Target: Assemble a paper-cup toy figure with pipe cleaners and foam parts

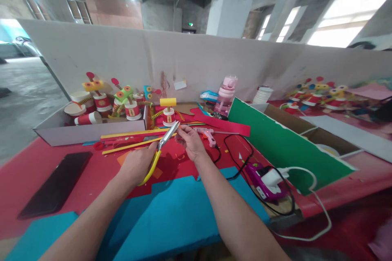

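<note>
My left hand (139, 163) is closed around the yellow handles of a pair of scissors (167, 136), whose metal blades point up and away to the right. Close to the blade tips, my right hand (191, 142) is pinched on a small orange piece (179, 129), mostly hidden by the fingers. Just beyond the blades stands a paper-cup figure (168, 116) with a yellow paper roll for a head and folded paper arms. Yellow paper strips (131, 146) lie to the left of the scissors, and orange paper (157, 172) lies beneath them.
A white box (92, 132) of paper-cup figures stands back left, near a black phone-like slab (56, 183). Right of my hands are a pink glue gun (210, 136), a purple power strip (265, 183) with trailing cords, and a green-sided box (275, 147). Blue sheets (165, 216) cover the front.
</note>
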A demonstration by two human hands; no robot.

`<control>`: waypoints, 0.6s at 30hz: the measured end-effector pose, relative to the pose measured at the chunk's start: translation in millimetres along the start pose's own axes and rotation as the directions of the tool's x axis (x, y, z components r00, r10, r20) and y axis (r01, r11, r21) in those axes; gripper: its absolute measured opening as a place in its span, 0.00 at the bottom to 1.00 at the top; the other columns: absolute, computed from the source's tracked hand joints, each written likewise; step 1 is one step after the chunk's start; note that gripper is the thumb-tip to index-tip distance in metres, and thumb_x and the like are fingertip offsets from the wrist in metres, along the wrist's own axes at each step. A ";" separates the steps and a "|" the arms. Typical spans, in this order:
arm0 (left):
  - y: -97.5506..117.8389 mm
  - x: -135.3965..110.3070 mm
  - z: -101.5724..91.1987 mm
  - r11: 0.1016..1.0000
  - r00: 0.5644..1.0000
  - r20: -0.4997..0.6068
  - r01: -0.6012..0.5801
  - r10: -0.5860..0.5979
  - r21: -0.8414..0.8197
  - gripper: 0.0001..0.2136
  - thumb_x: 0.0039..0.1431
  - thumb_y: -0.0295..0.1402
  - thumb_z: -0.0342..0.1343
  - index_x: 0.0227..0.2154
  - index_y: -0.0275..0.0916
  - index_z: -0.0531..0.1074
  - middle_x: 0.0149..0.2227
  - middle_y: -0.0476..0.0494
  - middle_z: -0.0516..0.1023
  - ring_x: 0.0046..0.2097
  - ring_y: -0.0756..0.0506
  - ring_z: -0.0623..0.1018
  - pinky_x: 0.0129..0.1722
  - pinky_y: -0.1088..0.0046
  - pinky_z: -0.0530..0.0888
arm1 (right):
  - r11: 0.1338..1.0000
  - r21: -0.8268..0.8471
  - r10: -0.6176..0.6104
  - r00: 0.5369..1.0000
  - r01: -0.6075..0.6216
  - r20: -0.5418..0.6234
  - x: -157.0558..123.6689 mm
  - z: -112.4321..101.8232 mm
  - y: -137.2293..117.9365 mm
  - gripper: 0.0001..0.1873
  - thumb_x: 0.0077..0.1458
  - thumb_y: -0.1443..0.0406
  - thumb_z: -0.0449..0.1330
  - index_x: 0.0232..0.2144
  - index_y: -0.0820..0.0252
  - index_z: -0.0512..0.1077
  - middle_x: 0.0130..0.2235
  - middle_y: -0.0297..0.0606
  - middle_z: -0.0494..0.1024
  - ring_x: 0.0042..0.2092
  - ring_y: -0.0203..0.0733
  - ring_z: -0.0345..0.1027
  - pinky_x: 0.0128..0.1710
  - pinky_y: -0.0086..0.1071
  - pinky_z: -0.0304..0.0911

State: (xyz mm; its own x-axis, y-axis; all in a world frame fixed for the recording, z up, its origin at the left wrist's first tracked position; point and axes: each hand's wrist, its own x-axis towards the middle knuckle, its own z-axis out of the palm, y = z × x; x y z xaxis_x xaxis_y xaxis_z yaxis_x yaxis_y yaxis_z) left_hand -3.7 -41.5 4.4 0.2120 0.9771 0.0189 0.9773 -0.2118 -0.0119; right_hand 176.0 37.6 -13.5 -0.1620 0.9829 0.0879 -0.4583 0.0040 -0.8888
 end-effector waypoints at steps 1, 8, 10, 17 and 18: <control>-0.1 0.1 -0.1 1.000 1.000 -0.002 0.000 0.000 0.002 0.17 0.66 0.33 0.39 0.56 0.37 0.55 0.36 0.37 0.78 0.38 0.37 0.80 0.34 0.67 0.72 | 1.000 -0.001 0.000 1.000 0.000 -0.001 -0.2 0.1 -0.2 0.17 0.34 0.55 0.72 0.25 0.57 0.74 0.24 0.28 0.72 0.27 0.30 0.64 0.28 0.24 0.59; -0.8 0.6 0.5 1.000 1.000 0.006 -0.007 0.007 0.017 0.16 0.65 0.33 0.41 0.55 0.37 0.56 0.36 0.37 0.78 0.38 0.39 0.80 0.33 0.69 0.72 | 1.000 -0.016 0.007 1.000 -0.007 -0.007 -0.3 0.2 -0.4 0.19 0.34 0.54 0.72 0.26 0.57 0.73 0.25 0.28 0.72 0.27 0.30 0.64 0.28 0.25 0.59; -0.5 0.1 -0.3 1.000 1.000 -0.002 -0.010 0.010 0.011 0.17 0.66 0.33 0.40 0.55 0.37 0.56 0.36 0.37 0.78 0.39 0.39 0.80 0.33 0.70 0.71 | 1.000 -0.015 0.007 1.000 -0.007 -0.013 -0.4 0.4 -0.3 0.19 0.34 0.54 0.72 0.26 0.57 0.73 0.24 0.28 0.72 0.27 0.30 0.64 0.28 0.25 0.59; -0.8 0.2 0.7 1.000 1.000 -0.019 -0.010 0.010 -0.001 0.16 0.66 0.34 0.39 0.54 0.37 0.57 0.35 0.38 0.78 0.38 0.38 0.80 0.32 0.68 0.71 | 1.000 -0.010 -0.001 1.000 0.001 -0.014 0.2 0.5 1.3 0.17 0.35 0.55 0.72 0.26 0.57 0.74 0.25 0.28 0.72 0.27 0.30 0.65 0.28 0.25 0.60; -1.0 0.4 1.1 1.000 1.000 -0.016 -0.010 0.010 0.002 0.16 0.66 0.34 0.40 0.54 0.37 0.57 0.35 0.37 0.78 0.38 0.38 0.80 0.32 0.68 0.71 | 1.000 -0.009 0.000 1.000 0.000 -0.014 0.4 0.4 1.7 0.18 0.35 0.55 0.72 0.26 0.57 0.74 0.25 0.28 0.72 0.27 0.30 0.65 0.28 0.25 0.60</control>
State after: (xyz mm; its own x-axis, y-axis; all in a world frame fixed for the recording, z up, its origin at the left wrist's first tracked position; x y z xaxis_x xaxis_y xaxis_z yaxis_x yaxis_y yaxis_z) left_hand -4.6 -40.9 3.3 0.2214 0.9746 0.0343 0.9752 -0.2210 -0.0136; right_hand 174.8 37.9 -14.8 -0.1500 0.9853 0.0820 -0.4502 0.0058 -0.8929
